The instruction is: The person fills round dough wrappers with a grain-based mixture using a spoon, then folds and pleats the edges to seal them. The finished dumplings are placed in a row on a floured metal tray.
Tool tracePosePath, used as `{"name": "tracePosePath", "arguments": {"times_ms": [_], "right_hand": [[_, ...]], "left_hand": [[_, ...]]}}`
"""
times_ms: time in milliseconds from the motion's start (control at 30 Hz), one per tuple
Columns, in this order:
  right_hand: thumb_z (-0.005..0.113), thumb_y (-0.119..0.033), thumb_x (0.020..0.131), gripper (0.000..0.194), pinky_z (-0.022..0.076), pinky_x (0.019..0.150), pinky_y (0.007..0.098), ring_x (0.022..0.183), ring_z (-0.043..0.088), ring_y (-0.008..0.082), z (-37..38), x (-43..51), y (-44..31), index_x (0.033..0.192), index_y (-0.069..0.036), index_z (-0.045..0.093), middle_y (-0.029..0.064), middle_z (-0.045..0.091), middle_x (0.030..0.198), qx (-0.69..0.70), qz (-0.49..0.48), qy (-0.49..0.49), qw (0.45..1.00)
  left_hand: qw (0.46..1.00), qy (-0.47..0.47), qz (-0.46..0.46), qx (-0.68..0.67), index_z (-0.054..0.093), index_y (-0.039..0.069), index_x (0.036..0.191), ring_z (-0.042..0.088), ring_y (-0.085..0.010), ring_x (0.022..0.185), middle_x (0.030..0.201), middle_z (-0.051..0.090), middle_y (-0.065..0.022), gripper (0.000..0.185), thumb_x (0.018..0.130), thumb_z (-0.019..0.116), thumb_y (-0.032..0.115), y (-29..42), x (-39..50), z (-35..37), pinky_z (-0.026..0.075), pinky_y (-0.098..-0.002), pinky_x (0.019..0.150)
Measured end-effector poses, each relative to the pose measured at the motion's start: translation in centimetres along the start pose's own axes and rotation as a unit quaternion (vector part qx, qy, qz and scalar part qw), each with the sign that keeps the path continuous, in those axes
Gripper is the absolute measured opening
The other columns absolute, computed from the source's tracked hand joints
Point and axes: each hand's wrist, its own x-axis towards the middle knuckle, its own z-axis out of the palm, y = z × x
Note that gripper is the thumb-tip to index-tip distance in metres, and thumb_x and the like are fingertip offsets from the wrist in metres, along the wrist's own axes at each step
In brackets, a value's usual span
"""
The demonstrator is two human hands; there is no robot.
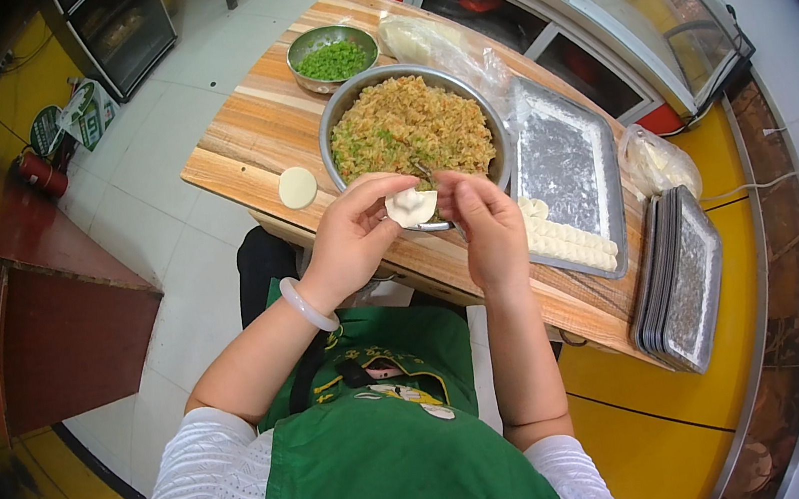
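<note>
Over the near rim of a steel bowl [327, 119] of chopped filling [413, 123], my left hand [360, 236] grips a pale dumpling [411, 208] between thumb and fingers. The dough is folded, with a raised lump in its middle. My right hand [482, 216] is at the dumpling's right side, fingers bent; whether it pinches the dough or something else is hidden. A thin dark utensil [422, 168] shows in the filling just beyond my fingers. To the left, a round dough wrapper [297, 188] lies near the edge of the wooden table [235, 150].
Right of the bowl, a floured metal tray [562, 160] carries rows of dumplings [571, 242]. Several stacked trays [684, 280] lean beyond it. A smaller bowl [317, 84] holds chopped greens [332, 61]. Plastic bags [428, 37] lie behind, near a glass-fronted cabinet [563, 1].
</note>
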Motion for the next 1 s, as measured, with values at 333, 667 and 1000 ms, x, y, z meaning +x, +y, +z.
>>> {"name": "tracePosePath", "arguments": {"times_ms": [333, 667, 1000], "right_hand": [[0.066, -0.009, 0.085, 0.013, 0.045, 0.061, 0.0183, 0.067, 0.057, 0.006, 1.1, -0.8, 1.5, 0.081, 0.002, 0.063, 0.0027, 0.063, 0.077, 0.006, -0.059, 0.014, 0.998], [0.069, -0.002, 0.075, 0.02, 0.049, 0.076, 0.0326, 0.092, 0.06, 0.0244, 0.5, -1.8, -2.0, 0.094, -0.006, 0.067, 0.0114, 0.061, 0.102, -0.364, -0.281, -0.067, 0.886], [0.07, -0.004, 0.077, 0.009, 0.0479, 0.065, 0.0247, 0.074, 0.061, 0.0116, -9.8, -1.5, -2.0, 0.085, 0.0, 0.069, 0.0057, 0.067, 0.08, -0.396, -0.014, 0.099, 0.913]], "left_hand": [[0.977, -0.035, 0.115, 0.174, 0.058, 0.002, 0.114, 0.053, -0.0209, 0.11, 0.116, 0.053, -0.0113, 0.042, 0.076, 0.055, -0.016, -0.6, -0.5, -0.6, 0.046, -0.0297, 0.091], [0.979, -0.021, -0.162, -0.124, 0.05, -0.004, 0.12, 0.058, -0.0169, 0.106, 0.114, 0.059, -0.0112, 0.039, 0.082, 0.055, -0.011, -0.2, -1.0, -0.7, 0.048, -0.0287, 0.09], [0.984, 0.15, -0.065, 0.068, 0.061, -0.002, 0.1, 0.062, -0.0146, 0.077, 0.09, 0.063, -0.0078, 0.014, 0.087, 0.056, 0.003, -3.2, 0.0, -7.0, 0.05, -0.0268, 0.071]]}}
